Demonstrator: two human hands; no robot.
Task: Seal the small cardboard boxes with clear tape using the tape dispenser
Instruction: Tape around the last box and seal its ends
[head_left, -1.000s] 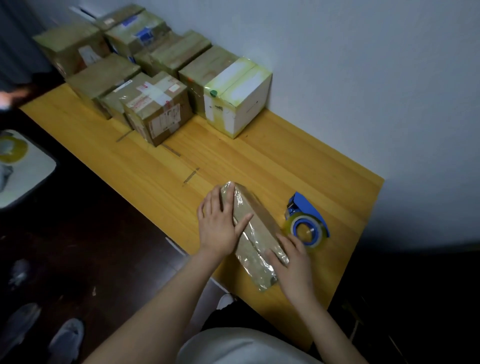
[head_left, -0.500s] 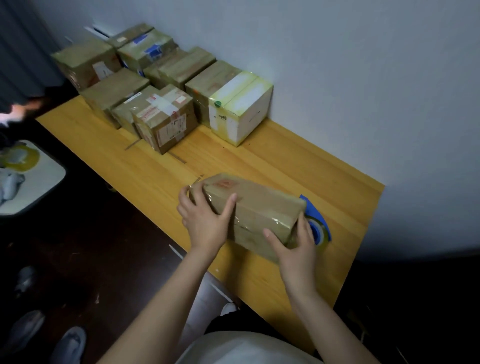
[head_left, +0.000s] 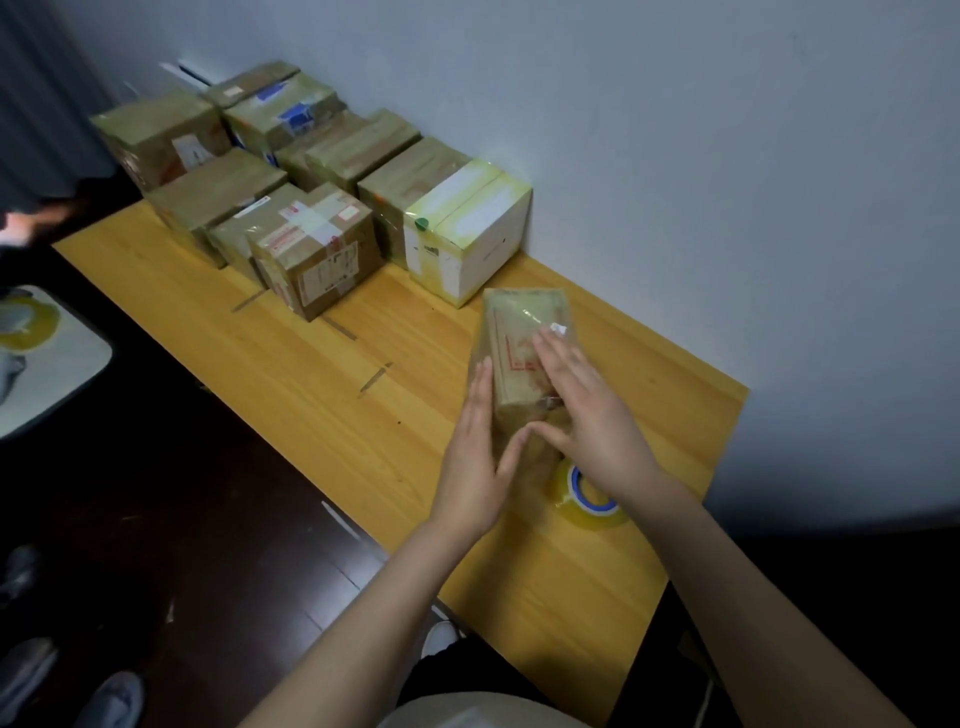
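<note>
Box (head_left: 519, 332) sits at the right part of the surface (head_left: 311, 374), near the white box (head_left: 483, 244); I cannot tell whether it rests there or is lifted.

Glossy tape shows over its top and near end, so it is probably sealed or nearly so.

Left hand (head_left: 480, 457) lies flat against its left side, fingers straight. Right hand (head_left: 587, 410) lies flat on top, fingers straight. Neither grips. Likely step: pressing the tape down.

Dispenser (head_left: 589, 501) lies just beside the box's near end, partly under the right wrist, untouched.

Cluster of boxes (head_left: 317, 249) along the wall is all shut and taped, and reads as done.

All contents are hidden. No unsealed box is in view.
</note>
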